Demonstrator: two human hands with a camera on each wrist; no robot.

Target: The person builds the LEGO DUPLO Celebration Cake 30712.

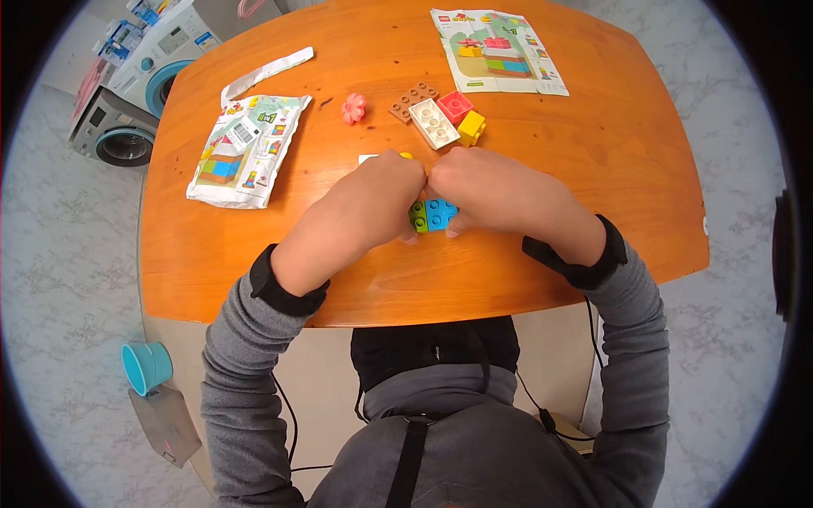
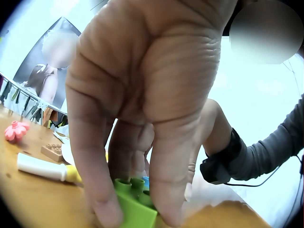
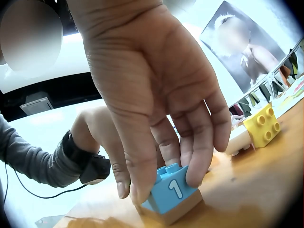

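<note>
Thumb and fingers of my left hand [image 1: 368, 195] pinch a green toy brick [image 2: 137, 211] from its sides. My right hand [image 1: 500, 190] grips a light blue brick [image 3: 173, 192] marked with a white 1. That blue brick sits on top of a brown brick [image 3: 178, 213] close over the table. Seen from the head, green and blue studs stand side by side between both hands, which nearly meet. Beyond the left hand lies a white piece with a yellow end [image 2: 42, 167], mostly hidden in the head view.
Past the hands lie a brown studded plate [image 1: 403, 108], a white brick [image 1: 434, 125], a red brick [image 1: 455, 105] and a yellow brick [image 1: 472, 129]. A pink flower piece [image 1: 354, 108] is left of them. A printed packet [image 1: 246, 152] and an instruction sheet [image 1: 508, 76] flank them.
</note>
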